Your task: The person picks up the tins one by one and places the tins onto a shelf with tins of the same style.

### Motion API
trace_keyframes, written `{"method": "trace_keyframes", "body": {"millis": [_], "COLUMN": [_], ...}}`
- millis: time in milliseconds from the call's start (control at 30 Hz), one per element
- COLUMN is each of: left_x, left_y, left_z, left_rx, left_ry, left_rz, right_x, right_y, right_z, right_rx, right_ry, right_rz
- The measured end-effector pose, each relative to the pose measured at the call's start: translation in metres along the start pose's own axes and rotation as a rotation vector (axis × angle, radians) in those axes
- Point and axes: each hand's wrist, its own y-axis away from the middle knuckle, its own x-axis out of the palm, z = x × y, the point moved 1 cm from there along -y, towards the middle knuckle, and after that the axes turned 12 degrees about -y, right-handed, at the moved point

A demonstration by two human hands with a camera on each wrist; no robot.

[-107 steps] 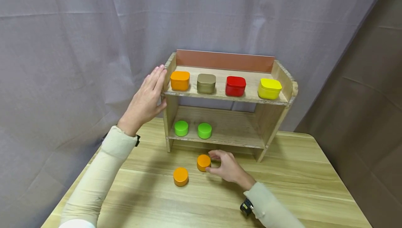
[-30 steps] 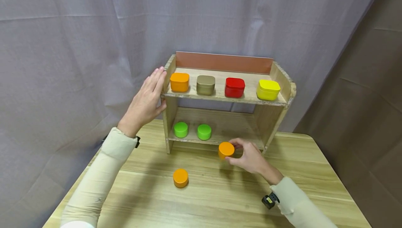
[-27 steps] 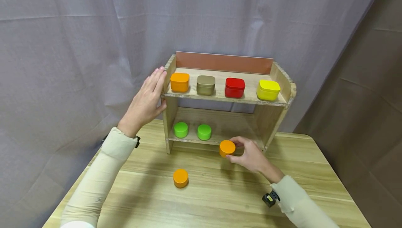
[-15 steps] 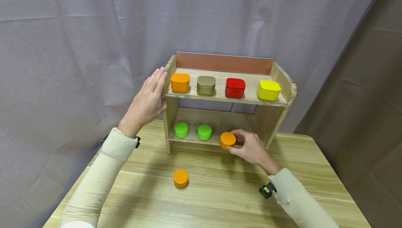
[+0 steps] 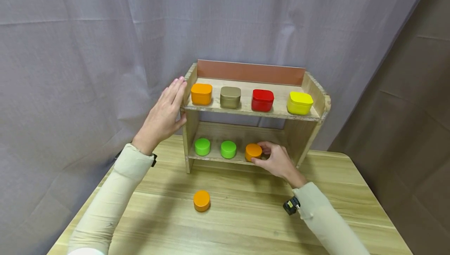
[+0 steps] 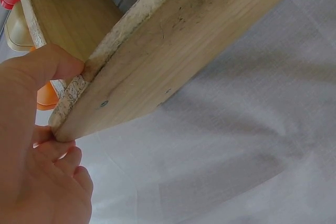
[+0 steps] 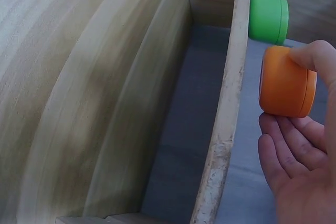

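Observation:
My right hand (image 5: 279,162) pinches a small round orange tin (image 5: 253,152) between thumb and fingertips, at the front of the lower board of a wooden shelf (image 5: 309,130). In the right wrist view, the thumb lies on one side of this tin (image 7: 286,85) and the fingers on the other. Two round green tins (image 5: 202,147) stand in line to its left. My left hand (image 5: 159,116) grips the shelf's left side panel; the left wrist view has thumb and fingers on either side of the panel's edge (image 6: 68,100).
On the top board stand an orange square tin (image 5: 202,93), a bronze tin (image 5: 230,97), a red tin (image 5: 262,100) and a yellow tin (image 5: 300,103). Another round orange tin (image 5: 202,200) sits on the table (image 5: 242,223) in front. A grey curtain (image 5: 88,52) hangs behind.
My right hand has taken one round orange tin from the table, lifted it rightward and brought it onto the lower board beside the green tins. The left hand has stayed on the shelf.

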Motion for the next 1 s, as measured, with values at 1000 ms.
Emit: {"method": "trace_keyframes", "body": {"millis": [1000], "left_x": [0.001], "left_y": [0.000], "left_z": [0.001], "left_rx": [0.000], "left_ry": [0.010], "left_rz": [-0.011], "right_x": [0.005], "right_y": [-0.003], "right_z": [-0.013], "right_rx": [0.039], "right_ry": [0.011], "right_rz": [0.041]}}
